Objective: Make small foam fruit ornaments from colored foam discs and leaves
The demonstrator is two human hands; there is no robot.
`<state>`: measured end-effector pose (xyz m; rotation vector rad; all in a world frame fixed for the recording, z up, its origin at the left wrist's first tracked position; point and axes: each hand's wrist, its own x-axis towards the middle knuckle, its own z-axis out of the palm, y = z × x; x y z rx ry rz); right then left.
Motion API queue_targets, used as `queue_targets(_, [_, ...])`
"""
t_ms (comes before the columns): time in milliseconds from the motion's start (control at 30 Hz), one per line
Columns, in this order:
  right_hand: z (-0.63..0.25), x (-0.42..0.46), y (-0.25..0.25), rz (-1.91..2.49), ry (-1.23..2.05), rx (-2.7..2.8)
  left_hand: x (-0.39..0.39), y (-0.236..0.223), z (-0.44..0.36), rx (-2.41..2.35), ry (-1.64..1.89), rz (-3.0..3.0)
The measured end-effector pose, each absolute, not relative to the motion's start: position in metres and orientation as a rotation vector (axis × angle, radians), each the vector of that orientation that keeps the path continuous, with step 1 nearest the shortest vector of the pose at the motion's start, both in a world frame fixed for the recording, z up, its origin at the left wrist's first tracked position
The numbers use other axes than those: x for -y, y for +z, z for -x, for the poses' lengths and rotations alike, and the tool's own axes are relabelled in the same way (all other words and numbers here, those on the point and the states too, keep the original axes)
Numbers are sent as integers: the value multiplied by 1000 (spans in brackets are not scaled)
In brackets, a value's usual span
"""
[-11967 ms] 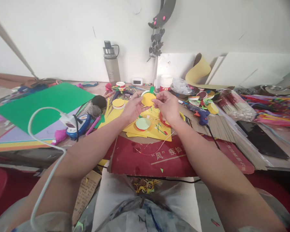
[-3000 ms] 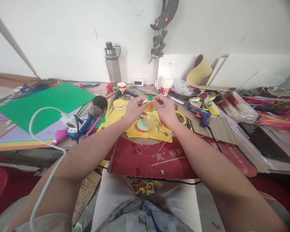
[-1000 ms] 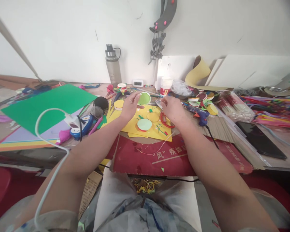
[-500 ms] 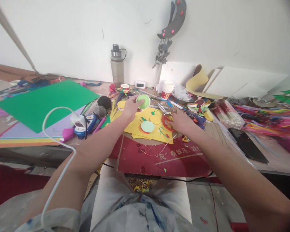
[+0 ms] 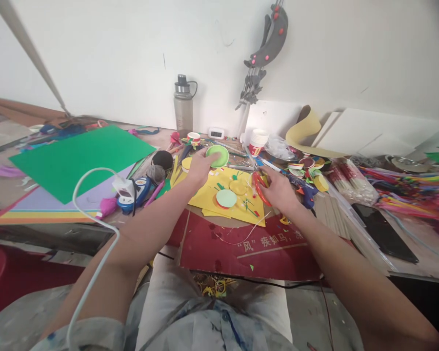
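Currently, your left hand [image 5: 201,168] pinching a round light-green paper cup piece [image 5: 218,156], your right hand [image 5: 278,189] gripping red-handled metal scissors [image 5: 258,186].

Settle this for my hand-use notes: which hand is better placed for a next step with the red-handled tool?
Probably the right hand: its fingers are on the red-handled tool, while the left hand holds the green round piece.
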<state>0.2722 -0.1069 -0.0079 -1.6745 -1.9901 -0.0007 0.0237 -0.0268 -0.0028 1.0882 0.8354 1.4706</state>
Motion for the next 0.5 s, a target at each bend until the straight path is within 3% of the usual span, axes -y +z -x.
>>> queue_targets(133, [-263, 111, 0, 1461, -88, 2130, 24, -1, -17, -878, 1497, -1133])
queue_targets(500, [-264, 116, 4, 1557, -195, 2294, 29, 8, -14, -875, 1475, -1199])
